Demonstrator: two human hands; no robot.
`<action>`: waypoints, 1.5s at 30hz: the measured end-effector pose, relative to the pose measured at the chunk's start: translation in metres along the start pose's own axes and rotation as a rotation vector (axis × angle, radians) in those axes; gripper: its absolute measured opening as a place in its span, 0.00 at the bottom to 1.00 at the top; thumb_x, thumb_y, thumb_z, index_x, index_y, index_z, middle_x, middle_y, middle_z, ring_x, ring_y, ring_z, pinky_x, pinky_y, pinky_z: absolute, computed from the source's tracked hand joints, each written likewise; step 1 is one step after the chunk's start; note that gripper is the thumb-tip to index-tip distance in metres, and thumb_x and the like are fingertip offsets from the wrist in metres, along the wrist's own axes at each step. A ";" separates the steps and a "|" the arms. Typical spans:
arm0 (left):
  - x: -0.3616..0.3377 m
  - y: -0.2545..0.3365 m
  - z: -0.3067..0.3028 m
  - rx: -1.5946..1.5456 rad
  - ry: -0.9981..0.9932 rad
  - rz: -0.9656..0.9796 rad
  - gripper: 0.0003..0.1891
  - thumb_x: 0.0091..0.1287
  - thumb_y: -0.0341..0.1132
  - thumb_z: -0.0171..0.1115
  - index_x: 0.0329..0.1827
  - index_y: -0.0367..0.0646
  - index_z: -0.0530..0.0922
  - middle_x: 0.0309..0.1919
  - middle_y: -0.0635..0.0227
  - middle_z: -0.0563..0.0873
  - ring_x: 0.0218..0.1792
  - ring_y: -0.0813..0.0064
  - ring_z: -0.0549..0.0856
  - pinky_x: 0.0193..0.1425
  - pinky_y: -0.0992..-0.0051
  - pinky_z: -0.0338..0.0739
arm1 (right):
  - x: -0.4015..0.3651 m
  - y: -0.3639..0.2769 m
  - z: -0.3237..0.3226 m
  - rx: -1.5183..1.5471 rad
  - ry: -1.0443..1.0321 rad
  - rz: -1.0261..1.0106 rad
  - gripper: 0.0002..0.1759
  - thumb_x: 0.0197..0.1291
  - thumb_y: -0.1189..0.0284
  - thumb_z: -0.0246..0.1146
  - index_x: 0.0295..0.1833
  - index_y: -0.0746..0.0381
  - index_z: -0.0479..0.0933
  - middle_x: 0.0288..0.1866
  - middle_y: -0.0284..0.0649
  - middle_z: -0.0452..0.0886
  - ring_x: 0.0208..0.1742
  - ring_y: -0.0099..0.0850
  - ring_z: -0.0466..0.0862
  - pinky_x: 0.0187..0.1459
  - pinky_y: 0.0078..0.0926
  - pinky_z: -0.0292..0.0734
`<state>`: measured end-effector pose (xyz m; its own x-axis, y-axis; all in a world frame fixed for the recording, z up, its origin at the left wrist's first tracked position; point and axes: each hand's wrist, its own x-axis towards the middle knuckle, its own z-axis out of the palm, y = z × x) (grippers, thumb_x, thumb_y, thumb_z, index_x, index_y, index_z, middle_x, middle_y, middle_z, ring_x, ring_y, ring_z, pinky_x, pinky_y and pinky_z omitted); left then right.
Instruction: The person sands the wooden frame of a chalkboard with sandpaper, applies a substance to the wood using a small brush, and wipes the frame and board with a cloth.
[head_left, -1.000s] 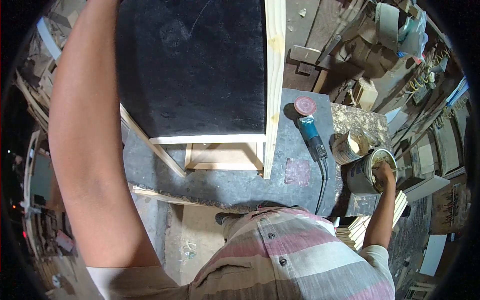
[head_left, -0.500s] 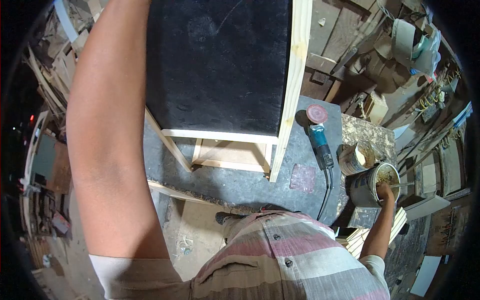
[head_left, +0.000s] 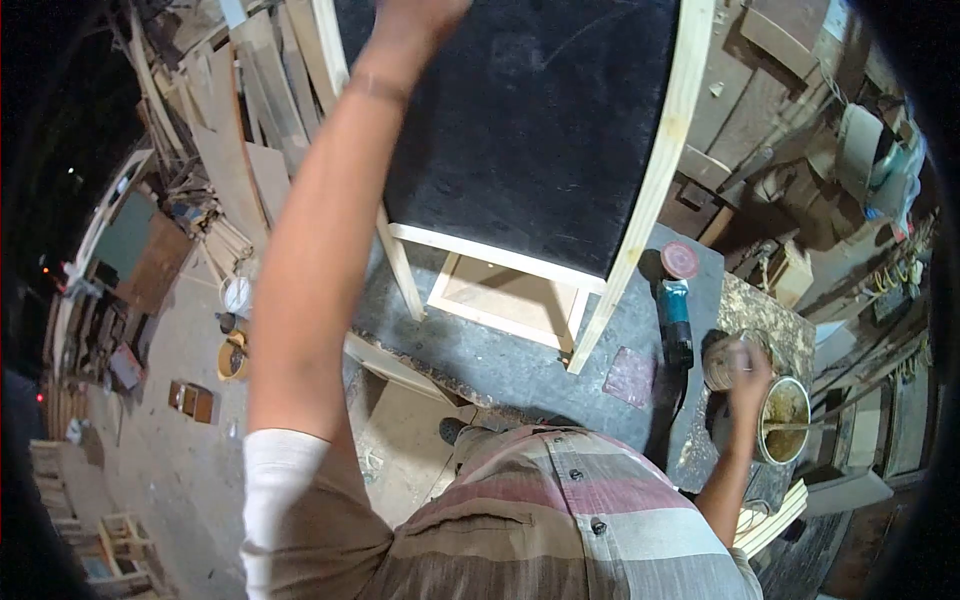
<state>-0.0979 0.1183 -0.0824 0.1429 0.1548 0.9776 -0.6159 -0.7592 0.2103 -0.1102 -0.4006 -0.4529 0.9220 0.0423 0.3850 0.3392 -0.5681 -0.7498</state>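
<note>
Two bare hands show. The left hand point(head_left: 425, 12) is at the upper edge of the head view, in front of the black board point(head_left: 530, 130); its fingers are cut off, so whether they are apart, together or clamped on something cannot be told, nor whether they touch the board. Half a second earlier this hand was out of view and only the arm showed.

The right hand point(head_left: 748, 365) has come up out of the bucket point(head_left: 785, 463), where it was before, and is now over the small tub point(head_left: 718, 367) beside it. It is blurred, and whether its fingers are closed on anything cannot be told. The stick point(head_left: 800, 427) lies across the bucket's mouth, above the brownish paste point(head_left: 787, 402).

The black board stands in a pale wood frame point(head_left: 655, 170) on the grey table point(head_left: 500, 350), in front of the person, with a smaller wooden panel point(head_left: 505, 300) behind the opening under its lower bar. To the right of the frame lies a sander point(head_left: 677, 320), its round pink disc point(head_left: 679, 261) pointing away from the person, and a square of sandpaper point(head_left: 630, 377) lies flat between the sander and the frame's near leg. Pale wood strips point(head_left: 775, 520) are below the bucket.

The view has shifted, so more of the floor point(head_left: 170, 470) shows at left, with a yellow pail point(head_left: 232, 362), a small wooden box point(head_left: 191, 400) and leaning boards point(head_left: 230, 150).
</note>
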 end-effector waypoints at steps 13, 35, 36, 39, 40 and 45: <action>-0.445 0.062 -0.251 0.248 0.083 -1.196 0.14 0.78 0.40 0.57 0.45 0.37 0.83 0.33 0.71 0.84 0.37 0.79 0.81 0.45 0.76 0.75 | -0.042 0.038 0.160 -0.721 -0.886 -0.005 0.36 0.48 0.62 0.79 0.64 0.61 0.79 0.57 0.52 0.84 0.55 0.51 0.84 0.57 0.42 0.81; -0.425 0.115 -0.156 -0.539 -0.777 -1.308 0.18 0.80 0.43 0.57 0.63 0.40 0.80 0.43 0.63 0.88 0.44 0.74 0.83 0.54 0.72 0.79 | 0.042 -0.331 0.151 -0.147 -1.078 -1.056 0.15 0.55 0.63 0.77 0.39 0.63 0.85 0.39 0.44 0.89 0.44 0.43 0.88 0.46 0.41 0.79; -0.433 0.107 -0.167 -0.595 -0.521 -1.301 0.18 0.81 0.41 0.55 0.65 0.40 0.79 0.46 0.63 0.88 0.46 0.74 0.85 0.56 0.72 0.80 | 0.057 -0.361 0.136 -0.141 -0.907 -1.160 0.15 0.54 0.63 0.76 0.39 0.63 0.85 0.41 0.43 0.89 0.46 0.42 0.87 0.48 0.41 0.78; -0.500 0.045 -0.213 -0.378 0.067 -1.182 0.18 0.80 0.35 0.52 0.66 0.36 0.78 0.48 0.67 0.89 0.46 0.77 0.83 0.54 0.71 0.78 | 0.109 -0.453 0.091 -0.210 -0.517 -1.268 0.19 0.59 0.62 0.72 0.52 0.63 0.84 0.46 0.46 0.87 0.49 0.39 0.86 0.52 0.38 0.78; -0.516 0.022 -0.230 -0.346 0.222 -1.219 0.18 0.81 0.35 0.50 0.67 0.34 0.77 0.50 0.65 0.89 0.48 0.74 0.84 0.57 0.70 0.78 | 0.145 -0.453 0.085 -0.337 -0.065 -1.094 0.21 0.68 0.58 0.68 0.57 0.62 0.84 0.52 0.48 0.86 0.54 0.43 0.85 0.58 0.44 0.78; -0.412 -0.062 -0.213 0.063 0.352 -0.861 0.25 0.82 0.36 0.45 0.78 0.33 0.65 0.73 0.50 0.73 0.73 0.62 0.71 0.79 0.66 0.61 | 0.261 -0.563 0.131 -0.430 -0.029 -1.230 0.29 0.70 0.53 0.67 0.62 0.68 0.79 0.50 0.49 0.88 0.50 0.40 0.86 0.57 0.38 0.78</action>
<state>-0.2833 0.2359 -0.4955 0.2811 0.8555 0.4349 -0.3622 -0.3250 0.8736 -0.0362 0.0379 -0.0007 0.0573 0.7346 0.6761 0.8773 -0.3603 0.3171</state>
